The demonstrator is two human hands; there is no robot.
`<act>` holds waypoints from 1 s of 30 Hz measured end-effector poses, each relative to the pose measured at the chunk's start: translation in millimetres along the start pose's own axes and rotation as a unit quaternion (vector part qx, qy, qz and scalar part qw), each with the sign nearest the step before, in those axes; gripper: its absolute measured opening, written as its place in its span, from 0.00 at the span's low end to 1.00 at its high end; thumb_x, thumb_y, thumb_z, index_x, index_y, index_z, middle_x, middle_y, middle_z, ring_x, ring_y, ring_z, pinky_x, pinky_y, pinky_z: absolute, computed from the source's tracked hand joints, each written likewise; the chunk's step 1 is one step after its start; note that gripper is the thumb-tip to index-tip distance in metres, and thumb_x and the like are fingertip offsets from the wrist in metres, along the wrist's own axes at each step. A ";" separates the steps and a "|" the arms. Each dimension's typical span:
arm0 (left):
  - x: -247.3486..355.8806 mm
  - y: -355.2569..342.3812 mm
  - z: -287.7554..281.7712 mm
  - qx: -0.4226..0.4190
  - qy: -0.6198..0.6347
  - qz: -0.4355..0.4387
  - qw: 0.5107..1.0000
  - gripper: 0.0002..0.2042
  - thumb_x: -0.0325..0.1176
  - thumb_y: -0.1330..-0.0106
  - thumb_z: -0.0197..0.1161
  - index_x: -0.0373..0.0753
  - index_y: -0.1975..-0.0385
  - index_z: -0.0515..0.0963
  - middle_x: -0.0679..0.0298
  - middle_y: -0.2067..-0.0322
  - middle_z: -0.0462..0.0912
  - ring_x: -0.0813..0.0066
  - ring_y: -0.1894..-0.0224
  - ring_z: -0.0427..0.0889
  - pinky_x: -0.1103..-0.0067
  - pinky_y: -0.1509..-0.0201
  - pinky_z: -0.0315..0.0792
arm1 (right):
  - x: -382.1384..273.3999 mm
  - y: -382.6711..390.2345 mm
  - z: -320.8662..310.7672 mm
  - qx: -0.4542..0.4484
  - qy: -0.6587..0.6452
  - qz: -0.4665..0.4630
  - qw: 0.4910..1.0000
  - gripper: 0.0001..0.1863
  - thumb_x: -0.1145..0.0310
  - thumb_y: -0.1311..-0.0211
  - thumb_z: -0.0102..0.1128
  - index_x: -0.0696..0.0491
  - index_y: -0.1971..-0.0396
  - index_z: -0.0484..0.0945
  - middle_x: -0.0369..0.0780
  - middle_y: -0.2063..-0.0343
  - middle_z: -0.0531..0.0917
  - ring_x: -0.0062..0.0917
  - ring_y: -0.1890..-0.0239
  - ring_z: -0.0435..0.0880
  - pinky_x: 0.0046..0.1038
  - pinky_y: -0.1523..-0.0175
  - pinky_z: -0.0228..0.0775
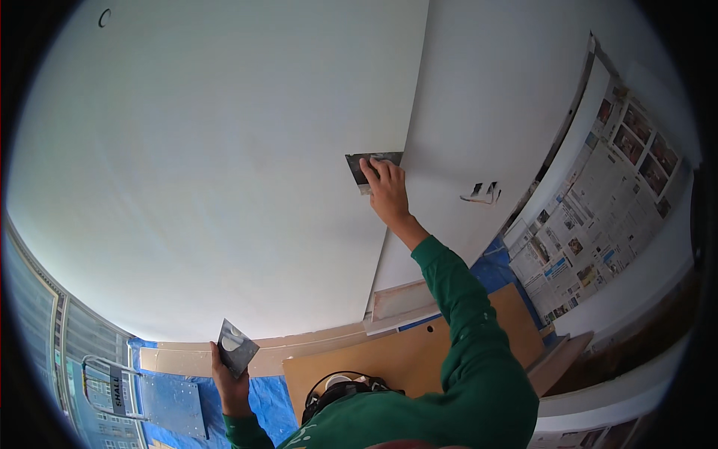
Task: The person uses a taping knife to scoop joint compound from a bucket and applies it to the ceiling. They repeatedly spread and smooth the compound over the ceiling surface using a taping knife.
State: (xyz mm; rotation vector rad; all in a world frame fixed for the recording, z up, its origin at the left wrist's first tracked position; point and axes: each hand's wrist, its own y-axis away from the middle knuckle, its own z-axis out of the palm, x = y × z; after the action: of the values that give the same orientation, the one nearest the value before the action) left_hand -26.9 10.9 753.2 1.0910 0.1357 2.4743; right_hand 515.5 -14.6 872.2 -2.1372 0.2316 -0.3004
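My right hand (381,187) grips a dark, wide metal scraper blade (356,166), its fingers pressed over it against the white wall (224,135), right at the vertical edge between the near surface and the recessed panel (464,112). Low on the left, my left hand (228,382) holds a second, silvery square scraper (247,348) upright, with a blob of white paste (235,340) on its face. Cut openings with loose wires (480,196) show in the panel to the right of my right hand.
Newspaper (576,224) covers the surface at right. Below lie a brown board (493,344), blue sheeting (269,404) and a black item with cable (336,396). A metal platform (168,400) stands at lower left beside windows (37,314). A pale plank (404,303) rests at the wall's foot.
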 end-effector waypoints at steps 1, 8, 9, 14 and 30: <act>-0.4 1.2 0.4 -0.009 -0.009 -0.005 1.000 0.21 0.51 0.23 0.54 0.40 0.47 0.78 0.65 0.52 0.84 0.70 0.49 0.83 0.72 0.44 0.77 | -4.9 11.5 6.4 -0.004 0.013 -0.006 1.000 0.42 0.82 0.55 0.68 0.50 0.34 0.70 0.41 0.42 0.73 0.37 0.39 0.69 0.43 0.37 0.62; -11.2 41.3 32.0 0.049 -0.020 0.019 0.998 0.18 0.49 0.22 0.53 0.41 0.50 0.79 0.65 0.54 0.85 0.72 0.51 0.85 0.74 0.46 0.79 | -25.2 64.6 -13.3 0.009 -0.252 0.172 0.952 0.24 0.77 0.40 0.66 0.55 0.42 0.75 0.40 0.45 0.76 0.32 0.47 0.75 0.35 0.44 0.68; -13.7 41.8 21.1 0.045 -0.025 0.028 0.998 0.18 0.49 0.23 0.54 0.41 0.50 0.79 0.66 0.54 0.85 0.73 0.52 0.85 0.75 0.48 0.79 | -18.5 74.2 -13.6 0.062 -0.384 0.289 0.875 0.22 0.75 0.38 0.67 0.55 0.43 0.76 0.39 0.48 0.77 0.30 0.49 0.76 0.33 0.46 0.69; -34.7 50.4 21.3 0.042 -0.038 0.014 0.998 0.17 0.48 0.23 0.55 0.42 0.51 0.79 0.67 0.55 0.85 0.75 0.54 0.85 0.79 0.51 0.79 | 24.3 118.9 16.5 0.226 -0.810 0.529 0.114 0.07 0.66 0.26 0.59 0.54 0.64 0.79 0.35 0.74 0.82 0.20 0.75 0.79 0.19 0.66 0.76; -35.6 66.2 38.2 0.040 -0.024 0.032 0.998 0.20 0.50 0.23 0.53 0.40 0.48 0.79 0.65 0.54 0.85 0.73 0.53 0.85 0.77 0.50 0.80 | 80.2 6.6 16.8 0.078 -0.917 0.385 0.067 0.14 0.61 0.24 0.53 0.54 0.69 0.75 0.34 0.78 0.77 0.16 0.80 0.71 0.20 0.78 0.61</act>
State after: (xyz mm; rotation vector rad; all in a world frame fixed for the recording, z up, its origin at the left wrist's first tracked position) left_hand -0.9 -67.1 772.2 1.2048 0.1893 2.5154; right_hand 596.6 -27.3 867.7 -0.2679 -0.2625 2.6451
